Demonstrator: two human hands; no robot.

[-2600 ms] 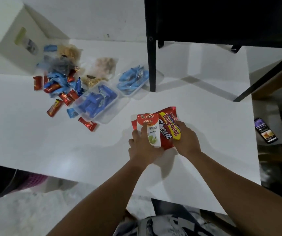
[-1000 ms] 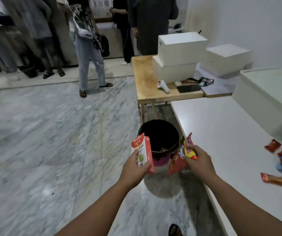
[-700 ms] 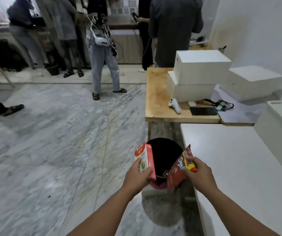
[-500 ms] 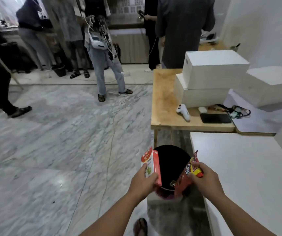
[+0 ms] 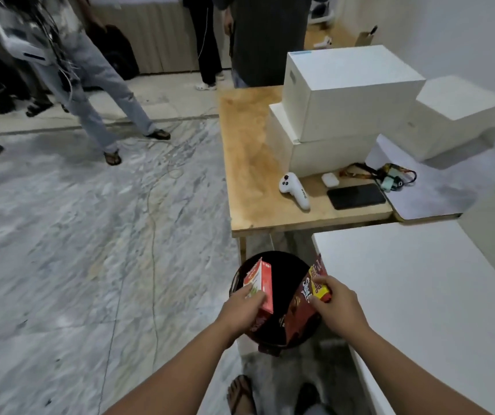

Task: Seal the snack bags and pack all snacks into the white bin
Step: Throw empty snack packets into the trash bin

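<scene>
- Snack packaging is in both my hands, held above the black bucket [image 5: 240,283] that stands on the floor just beside the white table [image 5: 420,295].
- My left hand [image 5: 241,310] grips a red and white snack box [image 5: 259,284], fingers curled round its lower end, the box tilted over the bucket's left rim.
- My right hand [image 5: 337,305] pinches red wrappers [image 5: 303,307] together with a small yellow pack [image 5: 318,287]; thumb and fingers are pressed on them, and the wrappers hang down into the bucket's mouth.
- I judge this a discard of outer packs, not the packing itself; only a white corner at the frame's right edge, beyond the table from the bucket, might be the bin, and I cannot tell.
- Risk: if either pack has snacks inside, letting go here loses them to the bucket. I cannot tell whether they are empty.
- Risk: the limp wrappers could catch the near rim and slide to the floor beside my foot [image 5: 240,393].
- Risk: the box, held off-centre, may strike the rim and tumble outside the bucket.
</scene>
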